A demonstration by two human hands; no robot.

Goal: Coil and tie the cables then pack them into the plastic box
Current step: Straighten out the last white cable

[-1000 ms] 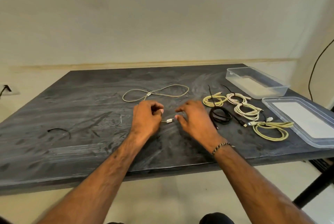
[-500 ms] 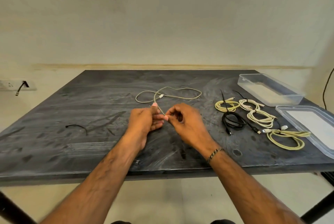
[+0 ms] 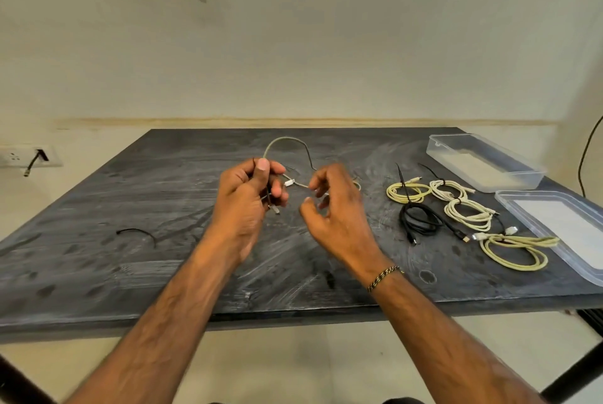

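My left hand is raised above the dark table and grips a pale cable, which arcs up in a loop behind it. A white connector sticks out between my two hands. My right hand is just right of it, fingers curled, pinching the cable's strand near the connector. Several coiled, tied cables lie to the right: a yellow coil, a white coil, another white coil, a black coil and a larger yellow coil. The clear plastic box stands at the far right.
The box's clear lid lies at the right edge of the table. A short black tie lies on the left part of the table. A wall socket with a plug is at the far left.
Both hands have lifted off the table with the pale cable. The cable, earlier spread flat behind the hands, now rises in a loop from my left hand. The hands have moved slightly apart.
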